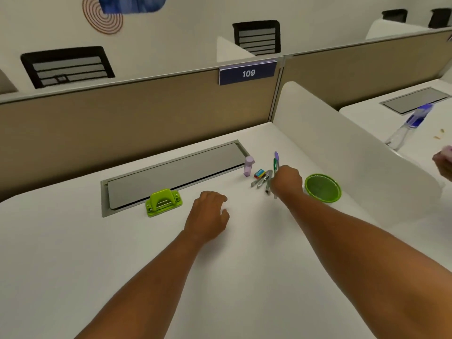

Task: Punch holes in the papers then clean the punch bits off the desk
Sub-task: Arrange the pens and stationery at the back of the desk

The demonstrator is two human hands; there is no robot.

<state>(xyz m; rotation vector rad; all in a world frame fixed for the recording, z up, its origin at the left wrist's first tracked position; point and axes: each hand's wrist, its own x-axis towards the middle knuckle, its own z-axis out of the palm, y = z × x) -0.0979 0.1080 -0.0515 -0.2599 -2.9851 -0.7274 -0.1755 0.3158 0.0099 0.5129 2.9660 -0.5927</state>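
Note:
A lime-green hole punch (163, 202) stands on the white desk (73, 241), at the front edge of a grey cable hatch. To the right of the punch my left hand (209, 212) rests on the desk with loosely curled fingers, holding nothing. My right hand (288, 181) reaches farther right into a small cluster of pens (263, 179). Its fingers curl down around a green pen (275, 164) that sticks out above the knuckles.
A green bowl (322, 188) sits just right of my right hand. A small lilac bottle (249, 166) and an eraser box (259, 172) stand behind the pens. A white divider (342, 143) bounds the desk on the right. Beyond it are a water bottle (411, 126) and another person's hand (444, 165).

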